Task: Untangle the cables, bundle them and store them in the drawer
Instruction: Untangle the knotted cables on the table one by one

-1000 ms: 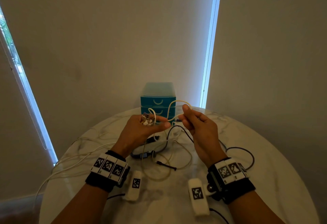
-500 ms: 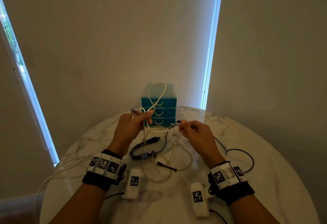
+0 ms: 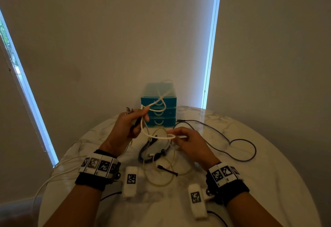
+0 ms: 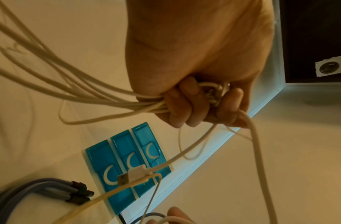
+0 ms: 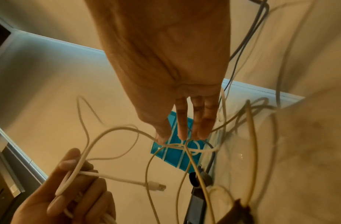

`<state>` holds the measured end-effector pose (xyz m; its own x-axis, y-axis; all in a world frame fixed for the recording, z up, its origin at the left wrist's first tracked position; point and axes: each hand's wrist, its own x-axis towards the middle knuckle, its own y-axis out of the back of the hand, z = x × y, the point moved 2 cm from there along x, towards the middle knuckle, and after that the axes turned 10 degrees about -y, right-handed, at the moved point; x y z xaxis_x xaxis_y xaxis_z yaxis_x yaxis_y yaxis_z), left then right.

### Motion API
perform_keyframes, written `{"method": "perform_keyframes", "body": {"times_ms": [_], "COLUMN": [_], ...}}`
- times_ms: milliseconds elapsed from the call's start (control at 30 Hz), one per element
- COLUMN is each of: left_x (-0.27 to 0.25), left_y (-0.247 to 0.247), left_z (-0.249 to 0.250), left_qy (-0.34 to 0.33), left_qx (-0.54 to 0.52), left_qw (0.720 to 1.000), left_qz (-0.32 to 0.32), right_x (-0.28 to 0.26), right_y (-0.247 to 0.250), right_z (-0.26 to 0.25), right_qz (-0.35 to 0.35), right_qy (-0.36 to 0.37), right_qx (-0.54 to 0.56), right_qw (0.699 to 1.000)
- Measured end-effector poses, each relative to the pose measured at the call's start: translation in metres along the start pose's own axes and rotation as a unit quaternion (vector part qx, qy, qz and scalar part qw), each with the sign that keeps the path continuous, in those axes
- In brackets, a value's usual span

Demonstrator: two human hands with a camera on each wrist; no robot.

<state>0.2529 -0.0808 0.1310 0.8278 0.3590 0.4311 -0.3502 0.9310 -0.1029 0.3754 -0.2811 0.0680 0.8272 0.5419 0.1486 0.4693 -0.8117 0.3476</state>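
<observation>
A: Where is the cream-white round cable (image 3: 154, 137) at this point?

B: Raised above the round white marble table (image 3: 268, 182), strung between both hands. The left hand (image 3: 127, 126) has its fingers (image 4: 186, 104) curled tight round a gathered bunch of its loops, with a connector poking out of the fist. The right hand (image 3: 189, 141) pinches the next stretch of it between thumb and forefinger; its other fingers (image 5: 201, 121) lie fairly straight and together.

A: So the step in hand is coiling?

B: I'd judge so: one cable is being wound into a bundle while its tail runs down into the heap on the table.

A: How is it done well?

B: Let the cable slide through a light right-hand pinch so each new loop matches those already held, then lay it into the left palm without loosening the fist. The tail crosses the grey-blue braided cable (image 3: 238, 148) and a short black cable (image 3: 167, 170), so it's better lifted clear of them than dragged, or it may pull them along.

A: And the storage?

B: The small turquoise plastic three-drawer chest (image 3: 158, 113) stands at the far edge of the table, just behind the hands, all drawers closed. A finished bundle will want one hand free to open one.
</observation>
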Motion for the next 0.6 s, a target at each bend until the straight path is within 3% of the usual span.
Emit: {"method": "perform_keyframes", "body": {"times_ms": [100,233,367,500,600], "left_x": [0.004,0.006,0.006,0.009,0.009], "left_y": [0.008,0.012,0.020,0.028,0.030], "left_z": [-0.002,0.000,0.003,0.003,0.003], "left_qy": [-0.006,-0.037,-0.063,-0.101,-0.114], "left_qx": [-0.060,-0.127,-0.145,-0.177,-0.179], "left_qw": [0.996,0.987,0.977,0.966,0.964], "left_qz": [0.060,0.092,0.141,0.161,0.162], "right_x": [0.002,0.001,0.004,0.004,0.004], "right_y": [0.003,0.004,0.008,0.012,0.015], "right_z": [0.001,0.012,0.018,0.023,0.016], "right_qz": [0.003,-0.030,-0.006,-0.010,0.043], "right_qy": [-0.024,-0.116,-0.175,-0.147,-0.089], "right_qx": [-0.026,-0.100,-0.030,-0.142,-0.138], "right_qw": [0.999,0.988,0.984,0.979,0.986]}}
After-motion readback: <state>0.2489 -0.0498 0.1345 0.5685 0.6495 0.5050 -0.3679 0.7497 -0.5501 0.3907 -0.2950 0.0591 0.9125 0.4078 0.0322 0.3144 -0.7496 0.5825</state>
